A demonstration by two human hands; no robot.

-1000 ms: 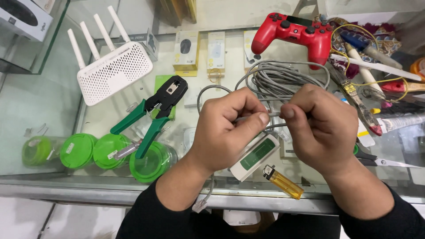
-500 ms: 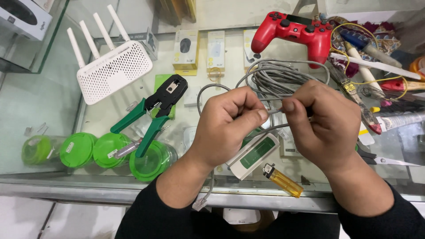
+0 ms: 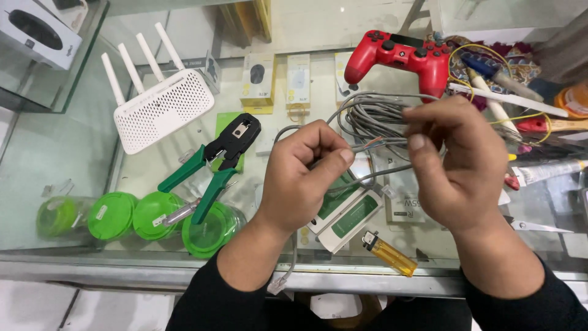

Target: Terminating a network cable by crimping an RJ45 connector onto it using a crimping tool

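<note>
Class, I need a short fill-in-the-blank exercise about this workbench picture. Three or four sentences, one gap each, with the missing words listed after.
1. Both hands, the left hand and right hand, hold a grey ____ between them.
2. The crimping tool has ____ handles.
3. The game controller at the back is ____.
4. The router has ____ upright antennas.

Missing words: cable; green; red; four

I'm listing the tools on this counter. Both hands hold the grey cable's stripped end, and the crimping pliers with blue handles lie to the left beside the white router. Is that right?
Not quite: the crimping pliers have green handles, not blue, as the head view shows. The rest holds: the left hand and right hand hold the grey cable by its stripped end, and the pliers lie to the left beside the white router.
</note>
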